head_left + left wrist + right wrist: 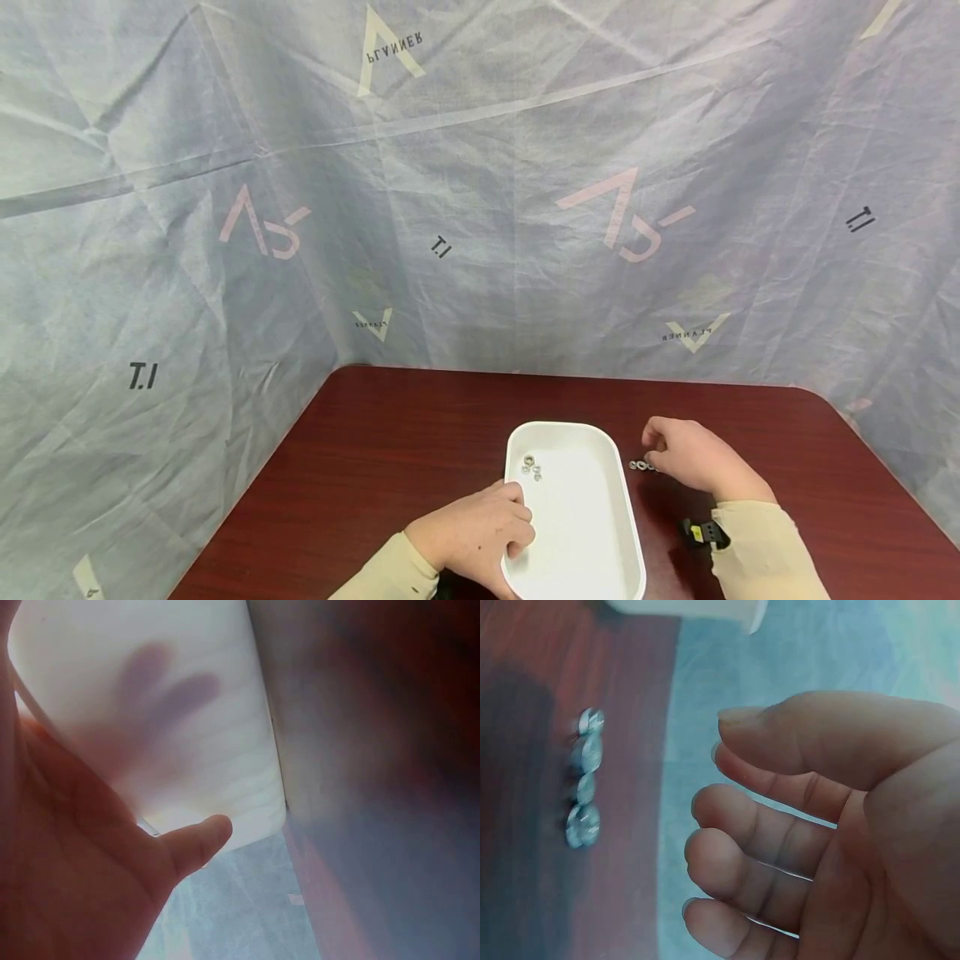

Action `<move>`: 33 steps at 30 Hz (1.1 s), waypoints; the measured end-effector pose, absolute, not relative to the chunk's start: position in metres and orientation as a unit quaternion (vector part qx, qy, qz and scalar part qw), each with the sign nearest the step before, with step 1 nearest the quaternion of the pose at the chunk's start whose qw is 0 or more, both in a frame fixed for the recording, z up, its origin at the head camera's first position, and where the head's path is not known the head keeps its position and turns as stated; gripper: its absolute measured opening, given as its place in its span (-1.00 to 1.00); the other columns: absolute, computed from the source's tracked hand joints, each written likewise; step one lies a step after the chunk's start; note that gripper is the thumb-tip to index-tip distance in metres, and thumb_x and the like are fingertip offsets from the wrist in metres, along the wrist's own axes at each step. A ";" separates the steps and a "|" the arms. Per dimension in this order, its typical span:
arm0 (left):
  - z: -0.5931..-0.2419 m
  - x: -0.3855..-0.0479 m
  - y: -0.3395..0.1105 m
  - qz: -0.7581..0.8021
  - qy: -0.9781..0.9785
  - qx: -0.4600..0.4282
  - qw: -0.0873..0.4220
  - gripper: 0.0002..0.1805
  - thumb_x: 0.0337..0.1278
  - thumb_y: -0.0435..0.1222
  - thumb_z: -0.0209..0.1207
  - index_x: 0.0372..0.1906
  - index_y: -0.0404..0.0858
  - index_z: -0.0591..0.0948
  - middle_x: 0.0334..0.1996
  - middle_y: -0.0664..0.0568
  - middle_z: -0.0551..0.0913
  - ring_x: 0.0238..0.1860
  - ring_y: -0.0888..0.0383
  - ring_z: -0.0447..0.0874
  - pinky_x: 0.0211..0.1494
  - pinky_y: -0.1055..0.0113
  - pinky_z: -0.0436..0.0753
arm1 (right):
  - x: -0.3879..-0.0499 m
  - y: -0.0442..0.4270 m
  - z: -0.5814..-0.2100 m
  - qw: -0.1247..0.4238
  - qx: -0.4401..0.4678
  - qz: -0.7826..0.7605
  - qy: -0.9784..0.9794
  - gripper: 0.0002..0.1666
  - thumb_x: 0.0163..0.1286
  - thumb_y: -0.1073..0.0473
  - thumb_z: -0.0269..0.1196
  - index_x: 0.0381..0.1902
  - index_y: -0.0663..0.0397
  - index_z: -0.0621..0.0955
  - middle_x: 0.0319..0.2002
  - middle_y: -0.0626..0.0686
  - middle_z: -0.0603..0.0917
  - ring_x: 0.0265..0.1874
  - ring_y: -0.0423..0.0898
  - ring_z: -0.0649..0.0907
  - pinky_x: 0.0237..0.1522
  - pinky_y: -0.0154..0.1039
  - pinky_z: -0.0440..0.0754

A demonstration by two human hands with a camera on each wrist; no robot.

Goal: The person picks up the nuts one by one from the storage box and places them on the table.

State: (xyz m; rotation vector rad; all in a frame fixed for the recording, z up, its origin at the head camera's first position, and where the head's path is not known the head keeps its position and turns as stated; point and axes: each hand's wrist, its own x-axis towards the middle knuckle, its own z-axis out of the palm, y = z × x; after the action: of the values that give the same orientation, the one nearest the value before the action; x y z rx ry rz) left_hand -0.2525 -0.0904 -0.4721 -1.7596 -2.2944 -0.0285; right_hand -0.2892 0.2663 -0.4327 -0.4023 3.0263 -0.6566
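A white plastic tray (573, 533) stands on the table, with several small metal nuts (529, 461) lying near its far left corner. My left hand (480, 529) grips the tray's left wall, fingers over the rim and inside. In the left wrist view the thumb (199, 844) lies along the outer wall, and finger shadows show through the plastic. My right hand (693, 454) hovers to the right of the tray, fingers loosely bent and holding nothing visible. Near its fingertips, several metal nuts (586, 780) form a row on the table, partly hidden by the hand in the head view.
The dark red-brown table (390, 442) has rounded far corners. Behind it and on the left hangs a grey printed cloth (480, 192). A black strap device (705, 533) sits at the right wrist, below the cream sleeve (765, 550).
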 end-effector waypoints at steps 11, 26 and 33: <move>-0.472 -0.253 -0.090 -0.004 -0.787 -0.604 0.128 -0.32 -0.45 0.40 0.44 -0.66 0.06 0.28 -0.58 0.41 0.13 -0.28 0.34 0.21 -0.13 0.55 0.23 | -0.274 0.237 -0.408 0.001 -0.159 -0.212 0.964 -0.81 0.23 0.16 0.35 -0.19 -0.07 0.60 -0.45 -0.13 0.52 -0.49 -0.16 0.48 -0.37 -0.11 0.46; -0.475 -0.254 -0.089 -0.013 -0.789 -0.604 0.111 -0.37 -0.42 0.34 0.46 -0.65 0.08 0.32 -0.58 0.41 0.20 -0.27 0.36 0.21 -0.13 0.55 0.24 | -0.257 0.183 -0.396 0.012 -0.192 -0.186 0.963 -0.78 0.23 0.17 0.41 -0.18 -0.14 0.64 -0.43 -0.17 0.49 -0.48 -0.20 0.46 -0.40 -0.14 0.45; -0.475 -0.254 -0.090 0.002 -0.787 -0.604 0.124 -0.38 -0.48 0.35 0.46 -0.65 0.09 0.34 -0.58 0.42 0.21 -0.27 0.35 0.23 -0.12 0.54 0.25 | -0.261 0.159 -0.399 -0.013 -0.249 -0.155 0.956 -0.79 0.20 0.18 0.39 -0.21 -0.12 0.63 -0.46 -0.22 0.47 -0.49 -0.24 0.45 -0.41 -0.18 0.45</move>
State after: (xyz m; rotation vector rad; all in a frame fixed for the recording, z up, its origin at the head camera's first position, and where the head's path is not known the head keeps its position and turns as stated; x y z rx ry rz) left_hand -0.2538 -0.0897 -0.4750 -1.7628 -2.2950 0.0058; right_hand -0.2606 0.1586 -0.3989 -0.7876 3.0297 -0.4901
